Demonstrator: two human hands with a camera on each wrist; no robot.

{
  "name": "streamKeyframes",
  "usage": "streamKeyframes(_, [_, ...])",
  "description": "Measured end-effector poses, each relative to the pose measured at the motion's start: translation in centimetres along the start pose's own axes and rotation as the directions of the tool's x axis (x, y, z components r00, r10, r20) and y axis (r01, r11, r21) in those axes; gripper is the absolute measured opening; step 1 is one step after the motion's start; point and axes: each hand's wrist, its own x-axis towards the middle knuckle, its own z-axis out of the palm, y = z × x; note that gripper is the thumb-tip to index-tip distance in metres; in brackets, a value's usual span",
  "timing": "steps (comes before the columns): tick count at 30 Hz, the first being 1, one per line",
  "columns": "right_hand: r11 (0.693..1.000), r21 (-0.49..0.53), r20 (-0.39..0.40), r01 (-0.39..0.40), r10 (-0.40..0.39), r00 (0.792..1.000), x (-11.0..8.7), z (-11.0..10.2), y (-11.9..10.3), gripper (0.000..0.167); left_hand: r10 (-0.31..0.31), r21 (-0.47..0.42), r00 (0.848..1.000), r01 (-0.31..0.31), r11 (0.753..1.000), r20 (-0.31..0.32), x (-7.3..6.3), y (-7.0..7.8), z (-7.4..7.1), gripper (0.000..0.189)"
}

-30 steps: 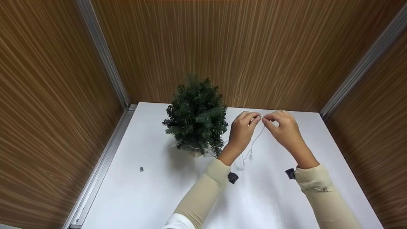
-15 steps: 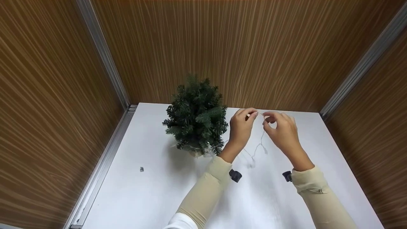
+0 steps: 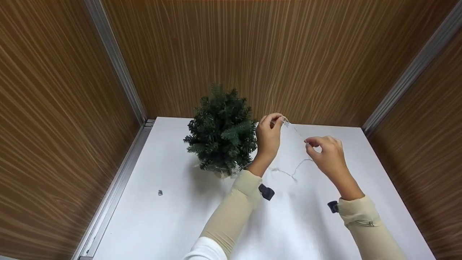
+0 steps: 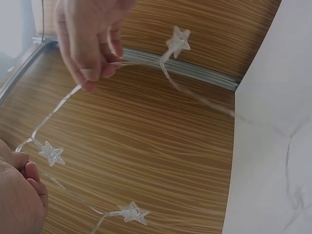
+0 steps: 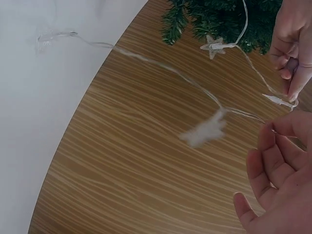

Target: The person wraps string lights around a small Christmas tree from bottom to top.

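Observation:
A string light wire (image 4: 58, 103) with clear star-shaped lights runs between my two hands. My left hand (image 3: 269, 135) is raised just right of the small Christmas tree (image 3: 222, 131) and pinches the wire beside one star (image 4: 51, 153). Lower and to the right, my right hand (image 3: 327, 153) pinches the wire between thumb and forefinger. Past my right hand the strand droops with another star (image 5: 207, 130) and carries on to the table. On the other side, a star (image 5: 213, 47) hangs near the tree's branches in the right wrist view. The tree's base is mostly hidden under its branches.
A small grey piece (image 3: 160, 193) lies on the white table (image 3: 151, 224), left of the tree. Wood-grain panels (image 3: 231, 54) with metal rails (image 3: 122, 68) enclose the back and both sides.
My hands have drawn apart: the left went up and left, the right down and slightly right. A longer stretch of wire shows between them, with a star now visible at my left fingertips.

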Motion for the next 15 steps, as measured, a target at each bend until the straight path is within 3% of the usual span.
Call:
streamKeyframes(6, [0.992, 0.085, -0.003, -0.098, 0.099, 0.995, 0.1, -0.7, 0.1, 0.013, -0.018, 0.071, 1.0, 0.016, 0.997, 0.025, -0.3, -0.4, 0.5, 0.014])
streamKeyframes(11, [0.985, 0.136, -0.075, -0.104, 0.115, 0.991, 1.9, -1.0, -0.9, 0.016, -0.015, 0.127, 0.999, 0.009, 0.992, 0.051, -0.7, -0.7, 1.0, 0.021])
streamKeyframes(15, [0.981, 0.142, -0.079, -0.13, 0.142, 0.987, 3.1, -0.9, -1.2, 0.021, -0.007, 0.151, 0.994, -0.009, 0.988, 0.11, -0.9, -0.7, 1.5, 0.025])
